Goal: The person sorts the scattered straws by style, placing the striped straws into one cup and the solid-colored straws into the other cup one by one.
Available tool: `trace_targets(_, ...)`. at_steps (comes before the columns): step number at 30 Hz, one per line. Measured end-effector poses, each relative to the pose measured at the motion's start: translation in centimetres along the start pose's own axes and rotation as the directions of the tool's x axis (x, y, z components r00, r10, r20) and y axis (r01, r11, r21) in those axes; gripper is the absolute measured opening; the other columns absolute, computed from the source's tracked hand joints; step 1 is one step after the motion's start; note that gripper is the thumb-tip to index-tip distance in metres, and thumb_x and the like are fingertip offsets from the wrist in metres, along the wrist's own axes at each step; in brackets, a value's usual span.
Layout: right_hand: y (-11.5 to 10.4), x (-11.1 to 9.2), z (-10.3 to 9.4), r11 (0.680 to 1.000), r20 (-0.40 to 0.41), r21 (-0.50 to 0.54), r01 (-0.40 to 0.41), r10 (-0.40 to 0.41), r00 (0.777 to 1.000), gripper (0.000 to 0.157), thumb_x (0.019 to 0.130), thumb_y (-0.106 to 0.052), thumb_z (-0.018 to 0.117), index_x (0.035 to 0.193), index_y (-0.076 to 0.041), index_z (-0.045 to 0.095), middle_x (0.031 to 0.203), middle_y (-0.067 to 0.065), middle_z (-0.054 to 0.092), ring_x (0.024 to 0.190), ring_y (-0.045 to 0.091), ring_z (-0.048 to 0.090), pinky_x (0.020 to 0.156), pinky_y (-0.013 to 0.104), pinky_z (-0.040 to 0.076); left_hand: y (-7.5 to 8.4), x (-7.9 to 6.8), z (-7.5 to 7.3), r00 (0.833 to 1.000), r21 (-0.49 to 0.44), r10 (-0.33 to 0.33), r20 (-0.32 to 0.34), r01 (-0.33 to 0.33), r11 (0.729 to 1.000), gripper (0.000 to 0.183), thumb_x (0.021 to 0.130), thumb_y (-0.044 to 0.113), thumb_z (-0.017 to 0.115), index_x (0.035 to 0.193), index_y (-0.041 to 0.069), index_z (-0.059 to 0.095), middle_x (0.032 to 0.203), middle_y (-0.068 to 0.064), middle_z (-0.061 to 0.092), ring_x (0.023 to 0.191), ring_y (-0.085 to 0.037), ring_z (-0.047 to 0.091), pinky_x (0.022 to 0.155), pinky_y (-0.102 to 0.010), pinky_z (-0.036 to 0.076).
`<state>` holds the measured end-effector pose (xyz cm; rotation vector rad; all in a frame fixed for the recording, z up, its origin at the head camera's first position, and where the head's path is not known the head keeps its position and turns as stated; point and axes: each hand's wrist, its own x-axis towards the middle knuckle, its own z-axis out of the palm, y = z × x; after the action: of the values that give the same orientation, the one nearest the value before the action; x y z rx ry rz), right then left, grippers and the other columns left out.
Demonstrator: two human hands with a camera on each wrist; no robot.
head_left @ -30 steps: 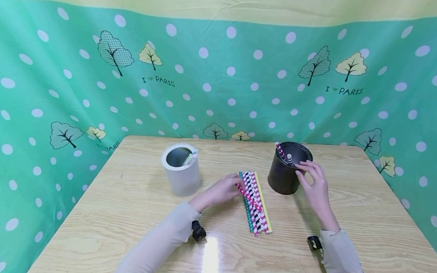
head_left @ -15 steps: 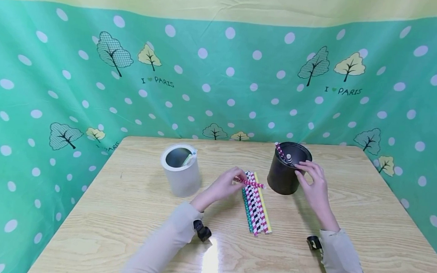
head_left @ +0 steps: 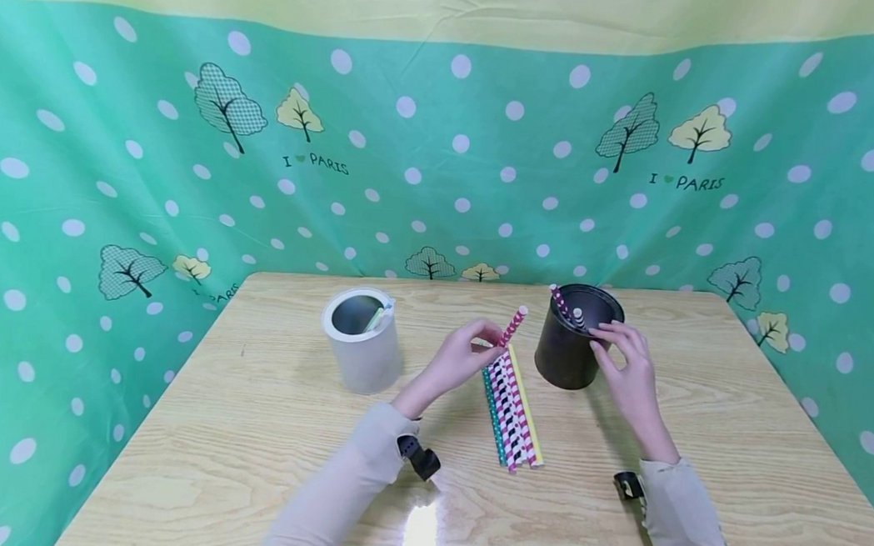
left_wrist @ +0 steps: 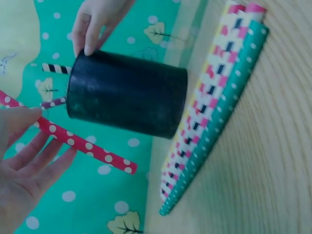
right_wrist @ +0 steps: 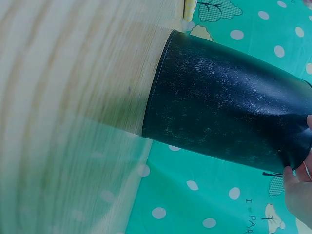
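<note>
A red paper straw with white dots (left_wrist: 97,152) is pinched between the thumb and fingers of my left hand (head_left: 458,359). Its upper end tilts toward the black cylindrical container (head_left: 565,358). My right hand (head_left: 632,370) holds that container at its near right rim, thumb outside. Inside it stand a purple dotted straw (head_left: 558,299) and a black-and-white striped straw (left_wrist: 56,68). Below my left hand, several paper straws lie side by side: a green dotted straw (left_wrist: 229,107), pink-and-white ones, a black-and-white one and a yellow straw (head_left: 526,408).
A frosted white container (head_left: 366,365) stands left of my left hand, with light green and blue straws (head_left: 378,315) leaning inside. All of it rests on a wood-grain table (head_left: 208,451). Behind hangs a green dotted curtain (head_left: 443,173).
My left hand has lifted the red dotted straw off the row and shifted right and up. The straw has swung from pointing down to pointing up. My right hand and the black container have stayed put.
</note>
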<state>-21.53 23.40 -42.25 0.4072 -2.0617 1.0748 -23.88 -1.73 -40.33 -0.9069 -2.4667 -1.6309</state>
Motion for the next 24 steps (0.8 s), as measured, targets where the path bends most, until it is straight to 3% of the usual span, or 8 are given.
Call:
trace_targets(8,0.1,0.0,0.1,1.000,-0.013,0.015,0.012,-0.012,1.000,0.020,0.072,0.013,0.064,0.090,0.005,0.066,0.099,0.020,0.058,0.102,0.033,0.045,0.096,0.019,0.029,4.4,-0.1,-0.1,0.996,-0.051,0.007,-0.088,-0.012,0.999,0.016,0.082,-0.002,0.058,0.098,-0.005,0.055,0.094,-0.016,0.059,0.089,-0.024,0.057,0.074,-0.018,0.049)
trace_targets(24,0.1,0.0,0.0,1.000,0.000,0.003,-0.003,0.003,1.000,0.019,0.073,0.011,0.064,0.091,0.005,0.065,0.100,0.020,0.058,0.104,0.023,0.044,0.096,0.017,0.029,6.3,1.4,0.3,0.978,-0.158,0.020,-0.206,-0.053,0.986,0.020,0.081,-0.001,0.059,0.100,-0.008,0.055,0.096,-0.020,0.060,0.090,-0.028,0.058,0.074,-0.018,0.050)
